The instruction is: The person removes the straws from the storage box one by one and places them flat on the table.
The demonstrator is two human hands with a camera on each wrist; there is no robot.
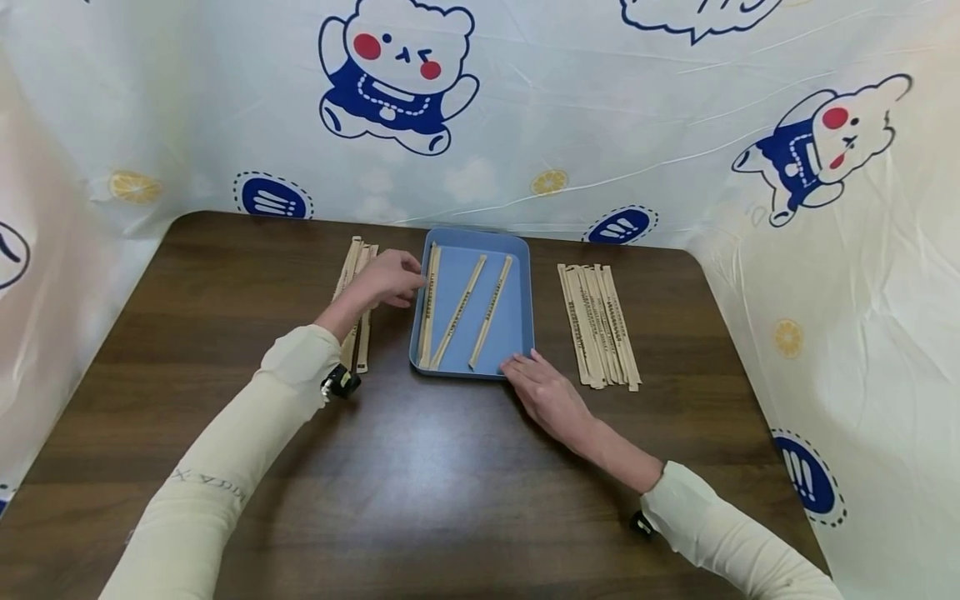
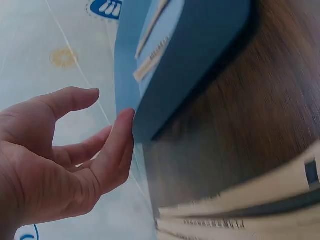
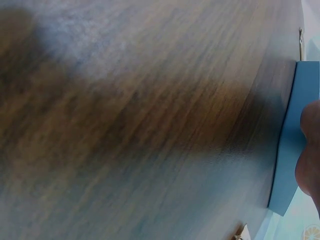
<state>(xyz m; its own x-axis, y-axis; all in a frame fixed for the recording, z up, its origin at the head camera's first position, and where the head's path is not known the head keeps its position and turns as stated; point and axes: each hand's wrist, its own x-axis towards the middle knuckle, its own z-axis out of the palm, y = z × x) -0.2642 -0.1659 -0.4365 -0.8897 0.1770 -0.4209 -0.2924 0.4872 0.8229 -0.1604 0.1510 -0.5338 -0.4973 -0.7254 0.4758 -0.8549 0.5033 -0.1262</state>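
Note:
A blue tray [image 1: 487,333] holds several slim beige sticks with dark print [image 1: 491,312], which look paper-wrapped; some lie along its left wall. My left hand [image 1: 392,277] is at the tray's left edge, its fingertips against the rim. In the left wrist view, the thumb of that hand [image 2: 65,150] stands apart from the fingers, and nothing is held between them. At the tray's near right corner, my right hand [image 1: 547,396] rests with its fingers extended on the rim. The right wrist view catches only part of this hand [image 3: 311,155] against the tray's blue wall [image 3: 292,145].
Left of the tray lies a group of similar sticks [image 1: 364,342], partly hidden under my left forearm. A larger bundle of sticks [image 1: 597,325] lies to the right. The brown wooden table [image 1: 420,483] meets a patterned white sheet [image 1: 600,108] at the back and sides.

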